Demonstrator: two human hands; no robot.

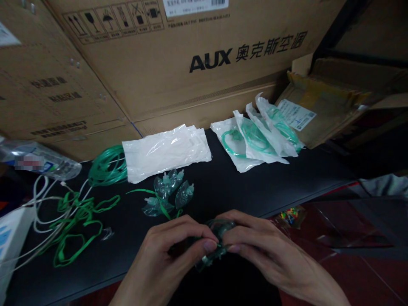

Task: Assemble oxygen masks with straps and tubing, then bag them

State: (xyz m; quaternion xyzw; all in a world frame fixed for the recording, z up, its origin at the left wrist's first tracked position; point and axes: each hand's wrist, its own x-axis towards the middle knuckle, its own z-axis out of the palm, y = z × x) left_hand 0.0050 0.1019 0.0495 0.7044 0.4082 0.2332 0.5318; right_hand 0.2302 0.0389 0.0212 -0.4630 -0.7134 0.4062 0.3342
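Near the front edge of the black table, my left hand (pixel 181 242) and my right hand (pixel 251 242) meet over a clear green oxygen mask (pixel 219 227). Both hands are closed on it, thumbs and fingertips pinching close together at its middle. My fingers cover much of the mask, so the part pinched between them is hard to make out. Just beyond my left hand lie several similar clear masks (pixel 170 187) with pale green connectors. A flat green strap (pixel 162 206) runs across them.
White packets (pixel 165 153) lie at the back, left of bagged masks with green tubing (pixel 255 136). Coiled green tubing (pixel 106 165), tangled green straps (pixel 78 242), white cables (pixel 38 212) and a plastic bottle (pixel 60 163) crowd the left. Cardboard boxes (pixel 204 93) stand behind.
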